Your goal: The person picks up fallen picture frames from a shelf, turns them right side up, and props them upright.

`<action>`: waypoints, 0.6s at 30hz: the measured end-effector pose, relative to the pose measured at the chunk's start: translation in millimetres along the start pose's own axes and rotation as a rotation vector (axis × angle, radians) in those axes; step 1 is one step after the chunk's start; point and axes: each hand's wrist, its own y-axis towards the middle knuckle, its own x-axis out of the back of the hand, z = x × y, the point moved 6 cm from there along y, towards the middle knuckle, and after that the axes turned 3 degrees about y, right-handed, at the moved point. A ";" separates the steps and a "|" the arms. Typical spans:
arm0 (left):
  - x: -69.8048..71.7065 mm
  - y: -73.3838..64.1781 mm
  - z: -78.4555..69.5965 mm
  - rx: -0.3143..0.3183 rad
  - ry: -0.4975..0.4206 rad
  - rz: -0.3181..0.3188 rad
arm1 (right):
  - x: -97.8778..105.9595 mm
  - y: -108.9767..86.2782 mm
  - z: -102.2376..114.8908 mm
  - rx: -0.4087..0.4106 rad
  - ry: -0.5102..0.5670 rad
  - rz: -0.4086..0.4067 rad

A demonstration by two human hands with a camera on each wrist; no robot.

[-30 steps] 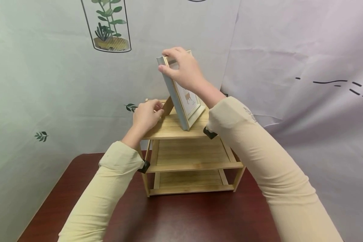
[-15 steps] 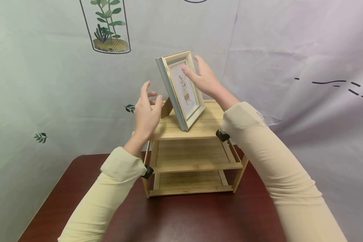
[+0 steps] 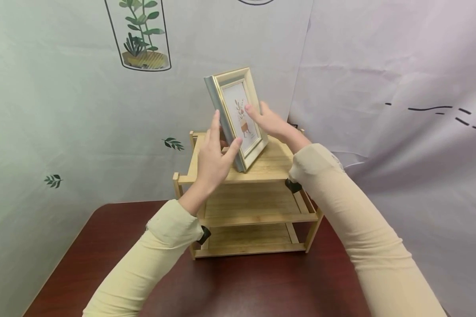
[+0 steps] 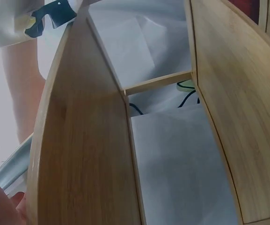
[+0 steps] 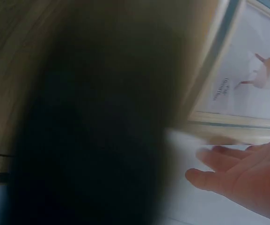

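A picture frame [image 3: 238, 123] with a pale gold front and grey-blue side leans back on the top tier of a wooden shelf rack [image 3: 271, 164]; its print shows a plant in a pot. My left hand [image 3: 214, 160] is at its lower left edge, thumb in front, index finger straight along the side; the other fingers are partly hidden. At the right edge is my right hand [image 3: 273, 123], thumb before the print. In the right wrist view, the right hand's fingers [image 5: 216, 159] extend beside the frame. Contact is hard to tell for either hand.
The rack has two lower tiers, the middle shelf [image 3: 258, 202] and bottom shelf [image 3: 250, 237], and stands on a dark red table [image 3: 258, 281]. Behind hangs a pale cloth backdrop [image 3: 83, 101] with printed plants. A dark blur covers much of the right wrist view.
The left hand has left the frame's back support and come round to its left edge. My right hand has let go of the top and slid down the right side. The frame stays almost still.
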 end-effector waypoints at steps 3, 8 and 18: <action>-3.9 -1.4 0.4 0.000 0.028 0.013 | -2.8 0.9 -2.4 0.026 0.010 0.010; -7.1 -2.8 -0.3 -0.006 0.060 0.028 | -2.1 0.9 -3.2 0.092 0.034 -0.019; -2.7 -3.0 4.0 0.039 0.030 0.025 | 4.3 -11.4 -11.3 0.093 -0.009 -0.084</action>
